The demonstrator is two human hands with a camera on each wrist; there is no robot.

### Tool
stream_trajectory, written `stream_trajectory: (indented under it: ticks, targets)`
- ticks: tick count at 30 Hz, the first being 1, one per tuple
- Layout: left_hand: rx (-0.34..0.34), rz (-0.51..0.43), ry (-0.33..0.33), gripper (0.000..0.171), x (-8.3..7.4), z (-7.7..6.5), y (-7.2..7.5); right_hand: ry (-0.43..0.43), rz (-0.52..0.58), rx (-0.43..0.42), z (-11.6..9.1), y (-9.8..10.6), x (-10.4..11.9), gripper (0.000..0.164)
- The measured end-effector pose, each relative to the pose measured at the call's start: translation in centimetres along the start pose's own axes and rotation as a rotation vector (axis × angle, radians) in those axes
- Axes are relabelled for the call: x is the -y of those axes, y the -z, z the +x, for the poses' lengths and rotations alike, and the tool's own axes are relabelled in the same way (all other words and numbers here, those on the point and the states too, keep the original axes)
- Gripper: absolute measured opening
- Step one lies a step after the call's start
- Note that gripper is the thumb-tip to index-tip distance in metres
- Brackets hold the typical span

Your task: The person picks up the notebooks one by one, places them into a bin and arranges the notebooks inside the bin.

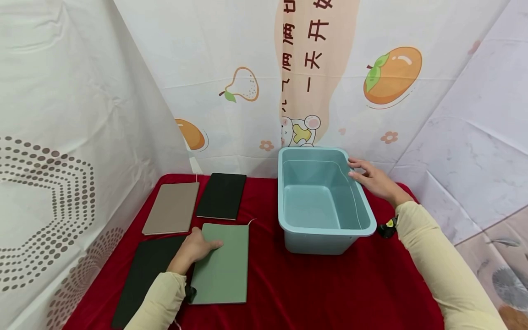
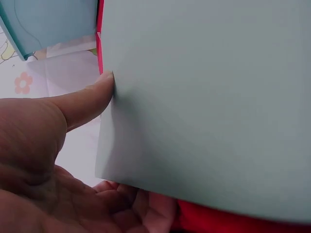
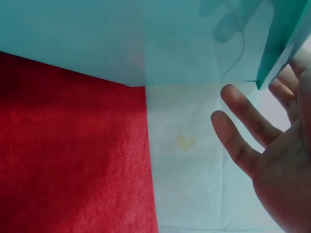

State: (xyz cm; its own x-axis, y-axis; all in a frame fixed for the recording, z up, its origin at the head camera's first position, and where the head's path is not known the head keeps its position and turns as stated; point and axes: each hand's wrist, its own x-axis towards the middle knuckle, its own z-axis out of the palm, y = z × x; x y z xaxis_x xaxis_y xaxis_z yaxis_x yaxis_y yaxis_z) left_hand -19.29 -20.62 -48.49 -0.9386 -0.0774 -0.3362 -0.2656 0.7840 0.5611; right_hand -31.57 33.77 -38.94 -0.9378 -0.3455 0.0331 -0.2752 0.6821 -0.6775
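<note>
Over there a sage-green notebook (image 1: 227, 270), closed, lies on the red cloth (image 1: 305, 293) with a pale ribbon (just a wisp of it) poking from its far right corner; the left hand (image 1: 197, 247) grips its left edge, thumb on the cover. To its right, apart from it, is a light-blue plastic bin (image 1: 315, 240), rectangular, round-cornered, open side up, its right rim under the right hand's fingertips (image 1: 352, 173).

Characters “开天一” (image 1: 313, 59) on backdrop (image 1: 255, 50)
</note>
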Motion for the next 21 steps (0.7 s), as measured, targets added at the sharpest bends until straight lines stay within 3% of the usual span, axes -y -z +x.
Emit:
stream_trajectory:
  ticks: [7, 15, 21]
  targets:
    - [0.06, -0.06, -0.026, 0.106, 0.4, -0.1, 0.4, 0.006, 0.064, 0.032, 0.1, 0.7, -0.4, 0.048]
    - [0.114, -0.169, -0.057, 0.102, 0.8, -0.4, 0.8, 0.048, 0.075, 0.016, -0.1, 1.0, -0.8, 0.05]
    - [0.114, -0.191, -0.07, 0.093, 1.1, -0.2, 0.8, 0.035, 0.223, 0.046, 0.3, 0.8, -1.6, 0.052]
